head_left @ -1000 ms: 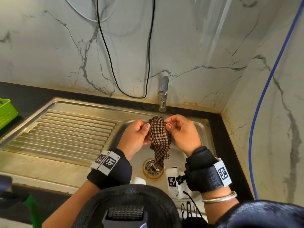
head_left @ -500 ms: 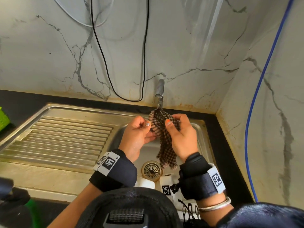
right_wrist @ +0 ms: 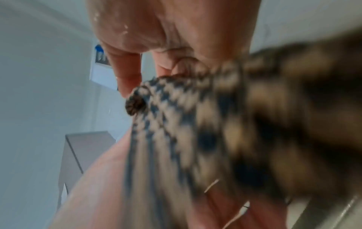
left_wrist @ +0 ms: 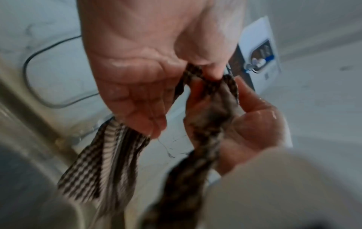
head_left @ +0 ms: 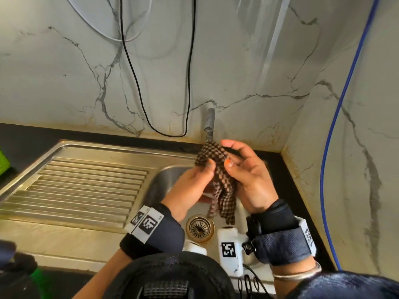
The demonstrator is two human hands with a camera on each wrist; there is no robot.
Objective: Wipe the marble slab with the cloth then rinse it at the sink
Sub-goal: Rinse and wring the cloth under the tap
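A brown and black checked cloth (head_left: pixel 218 175) hangs bunched over the sink basin (head_left: pixel 159 180), its top just under the tap spout (head_left: pixel 209 126). My left hand (head_left: pixel 194 184) pinches its upper part between thumb and fingers. My right hand (head_left: pixel 244 171) pinches it from the other side with the thumb, the other fingers loosely spread. The left wrist view shows the wet cloth (left_wrist: pixel 207 117) running between both wet hands. The cloth (right_wrist: pixel 195 124) fills the blurred right wrist view. The lower end dangles above the drain (head_left: pixel 200 227).
A ribbed steel drainboard (head_left: pixel 86 186) lies left of the basin. Marble walls (head_left: pixel 237 61) close the back and right, with a black cable (head_left: pixel 190 72) and a blue cable (head_left: pixel 336 117) hanging. A green basket (head_left: pixel 3 162) sits at the far left on the black counter.
Both hands have lifted the cloth up and back, from the middle of the basin to right under the tap spout. The right hand's fingers have spread more.
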